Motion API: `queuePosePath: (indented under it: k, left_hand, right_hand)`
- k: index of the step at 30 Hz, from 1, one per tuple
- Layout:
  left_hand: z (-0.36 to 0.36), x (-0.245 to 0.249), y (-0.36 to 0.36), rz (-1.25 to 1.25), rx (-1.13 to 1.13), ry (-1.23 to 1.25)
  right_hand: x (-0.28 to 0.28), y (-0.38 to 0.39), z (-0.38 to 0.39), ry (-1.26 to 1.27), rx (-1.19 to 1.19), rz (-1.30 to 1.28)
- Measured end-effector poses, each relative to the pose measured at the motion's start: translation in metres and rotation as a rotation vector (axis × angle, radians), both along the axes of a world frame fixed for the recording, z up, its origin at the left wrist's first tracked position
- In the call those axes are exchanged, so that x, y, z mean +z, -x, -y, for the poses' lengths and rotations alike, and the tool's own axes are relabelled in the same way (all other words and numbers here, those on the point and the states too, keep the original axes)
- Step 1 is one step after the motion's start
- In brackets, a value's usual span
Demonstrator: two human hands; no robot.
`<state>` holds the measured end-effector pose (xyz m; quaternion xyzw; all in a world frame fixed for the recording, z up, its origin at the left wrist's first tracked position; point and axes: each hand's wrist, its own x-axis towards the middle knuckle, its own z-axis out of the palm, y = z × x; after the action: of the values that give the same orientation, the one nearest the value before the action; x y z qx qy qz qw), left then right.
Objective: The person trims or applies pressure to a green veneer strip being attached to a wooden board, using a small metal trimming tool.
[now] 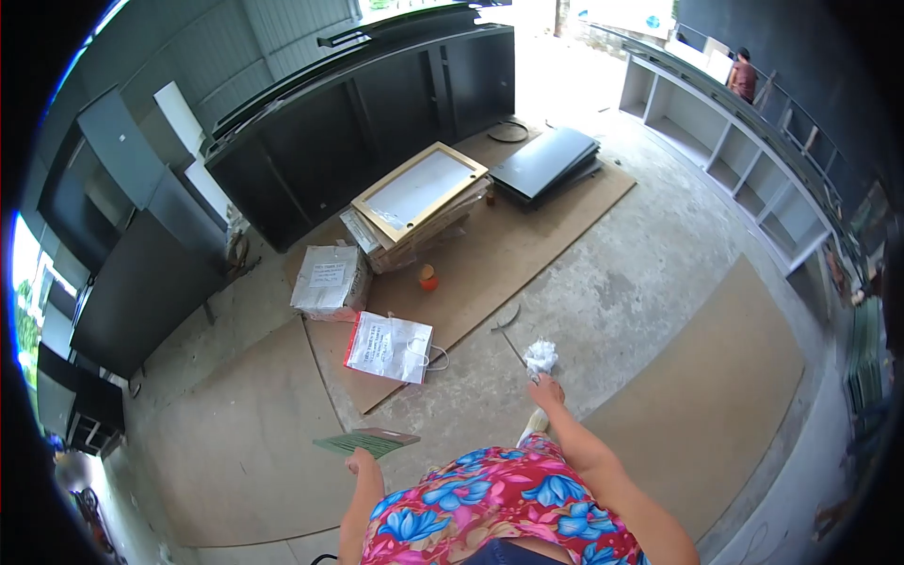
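My left hand [358, 460] is closed on the near edge of a flat green printed card or thin box [365, 442], held over the brown board on the floor. Its exact kind I cannot make out. In front of me my right hand [546, 389] grips a crumpled white wad [540, 357], which looks like a rag or tissue. Just beyond that wad, a curved-headed tool with a thin handle [509, 325] lies on the concrete. Left of it a white paper bag [390, 347] with red edging and string handles lies on the board.
A taped carton [330, 279], an orange-and-tan small container [428, 278], a framed panel [424, 188] on a stack and dark panels [546, 162] rest on brown boards. A long black cabinet [377, 113] stands behind. White shelving [725, 155] lines the right, with a person [743, 77] beyond.
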<state>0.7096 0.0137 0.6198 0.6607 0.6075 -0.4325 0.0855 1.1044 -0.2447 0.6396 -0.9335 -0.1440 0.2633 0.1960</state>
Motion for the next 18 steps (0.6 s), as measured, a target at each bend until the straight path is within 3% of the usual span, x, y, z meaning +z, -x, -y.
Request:
queuePosePath:
  k: [2, 4, 6, 11, 18]
  left_hand:
    - [0.011, -0.015, -0.034, 0.027, 0.234, -0.082]
    - [0.028, -0.018, -0.058, 0.027, 0.256, -0.09]
    - [0.043, -0.002, -0.098, 0.036, 0.073, -0.031]
    - [0.052, 0.001, -0.164, 0.039, 0.071, 0.027]
    - [0.028, -0.003, -0.256, 0.022, -0.086, 0.01]
  right_hand:
    - [0.0, -0.039, 0.018, 0.012, -0.002, -0.017]
    - [0.0, -0.07, 0.044, 0.023, -0.01, -0.037]
    - [0.004, -0.113, 0.067, 0.017, -0.017, -0.029]
    - [0.0, -0.197, 0.093, 0.035, -0.122, 0.037]
    - [-0.002, -0.277, 0.065, -0.066, -0.199, 0.083]
